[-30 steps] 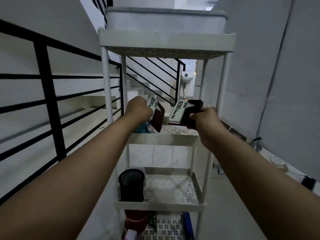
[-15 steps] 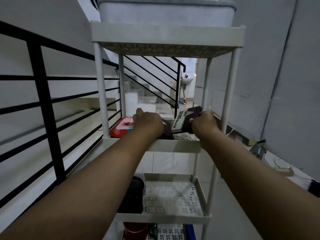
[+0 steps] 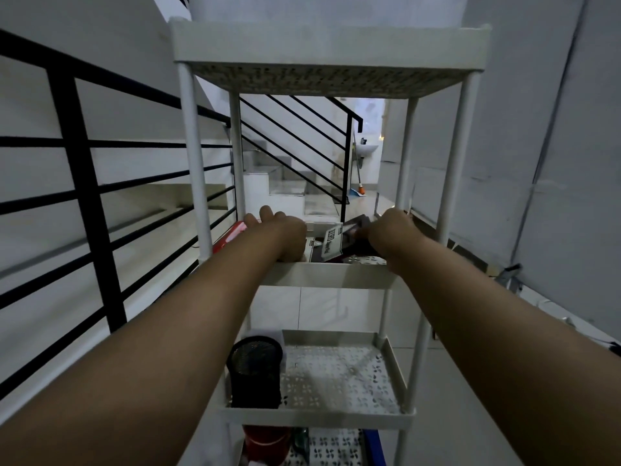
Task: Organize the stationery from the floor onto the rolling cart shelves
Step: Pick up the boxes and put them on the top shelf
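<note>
The white rolling cart [image 3: 331,276] stands right in front of me. Both my hands reach into its second shelf. My right hand [image 3: 393,234] grips a dark drawing pad with a white label [image 3: 332,244], which is tilted just above the shelf floor. A second dark pad [image 3: 314,247] lies flat on the shelf beside it. My left hand [image 3: 281,234] rests over that pad's left part, fingers stretched forward. A red packet [image 3: 231,236] lies at the shelf's left end.
On the third shelf stands a black mesh pen holder [image 3: 255,371]. A red container [image 3: 265,442] and a blue item [image 3: 376,447] sit on the bottom shelf. A white bin [image 3: 322,8] fills the top. To the left runs a black railing [image 3: 84,196], and a grey wall [image 3: 554,163] is on the right.
Both hands have gone down into the second shelf with the pads. The left pad now lies flat, and the right pad is lower and still held.
</note>
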